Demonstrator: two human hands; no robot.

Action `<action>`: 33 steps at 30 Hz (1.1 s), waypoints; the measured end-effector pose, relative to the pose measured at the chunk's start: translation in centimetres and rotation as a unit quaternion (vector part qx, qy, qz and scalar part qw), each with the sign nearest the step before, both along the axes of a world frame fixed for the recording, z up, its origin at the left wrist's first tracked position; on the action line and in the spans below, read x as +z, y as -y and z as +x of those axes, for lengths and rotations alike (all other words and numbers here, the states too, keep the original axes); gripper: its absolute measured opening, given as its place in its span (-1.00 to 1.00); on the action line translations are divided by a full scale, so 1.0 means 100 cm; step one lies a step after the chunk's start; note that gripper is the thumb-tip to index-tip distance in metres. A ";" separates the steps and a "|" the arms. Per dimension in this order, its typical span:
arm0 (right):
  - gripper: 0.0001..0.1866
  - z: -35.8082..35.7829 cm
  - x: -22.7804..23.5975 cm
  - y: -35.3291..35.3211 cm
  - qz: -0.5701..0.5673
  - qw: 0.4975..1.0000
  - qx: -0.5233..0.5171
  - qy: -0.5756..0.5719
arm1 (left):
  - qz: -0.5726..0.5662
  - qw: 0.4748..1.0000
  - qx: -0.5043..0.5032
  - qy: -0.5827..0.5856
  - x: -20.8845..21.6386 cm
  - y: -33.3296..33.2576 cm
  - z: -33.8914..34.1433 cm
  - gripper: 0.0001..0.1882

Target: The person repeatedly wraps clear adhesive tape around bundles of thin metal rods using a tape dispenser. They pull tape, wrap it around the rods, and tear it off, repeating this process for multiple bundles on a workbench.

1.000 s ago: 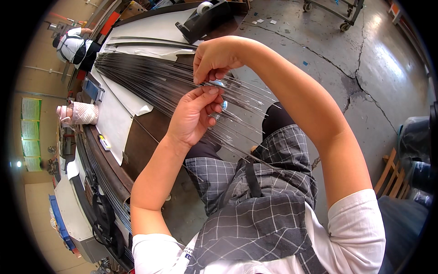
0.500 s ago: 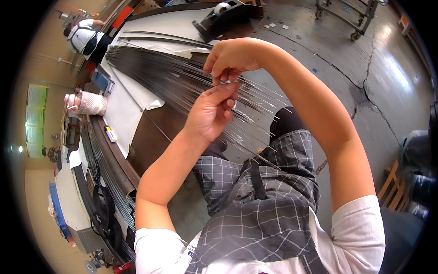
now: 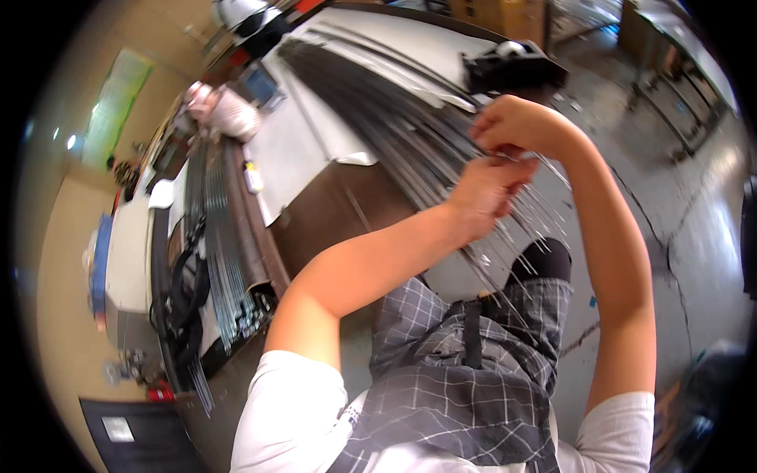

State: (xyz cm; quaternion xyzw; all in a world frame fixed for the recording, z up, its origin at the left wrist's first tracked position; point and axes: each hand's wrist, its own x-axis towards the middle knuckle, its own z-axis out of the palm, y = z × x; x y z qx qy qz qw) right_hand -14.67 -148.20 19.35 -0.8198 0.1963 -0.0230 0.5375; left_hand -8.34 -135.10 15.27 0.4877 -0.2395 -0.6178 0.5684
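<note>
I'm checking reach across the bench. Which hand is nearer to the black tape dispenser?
The right hand: it is just below the black tape dispenser at the bench's far edge. The left hand is lower, under the right hand, both pinching the thin wires.

So the workbench (image 3: 331,213) ran from lower left to the top of the frame, with a fan of thin rods (image 3: 394,134) lying on it. Both hands met right of centre, left hand (image 3: 485,193) just below right hand (image 3: 516,126), over the rod ends. Tape dispenser (image 3: 512,63) sat upper right on the bench.
</note>
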 end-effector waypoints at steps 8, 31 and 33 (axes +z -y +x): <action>-0.82 -0.020 -0.043 0.046 -0.377 0.917 -0.093 -0.094 | 0.025 0.961 -0.130 0.242 0.022 0.019 0.019 -0.69; -0.65 0.055 -0.041 0.102 -0.450 0.794 -0.366 0.180 | 0.032 0.833 -0.179 0.522 0.075 0.175 0.173 -0.81; -0.67 0.058 -0.041 0.102 -0.455 0.792 -0.372 0.164 | 0.045 0.848 -0.175 0.498 0.080 0.168 0.178 -0.81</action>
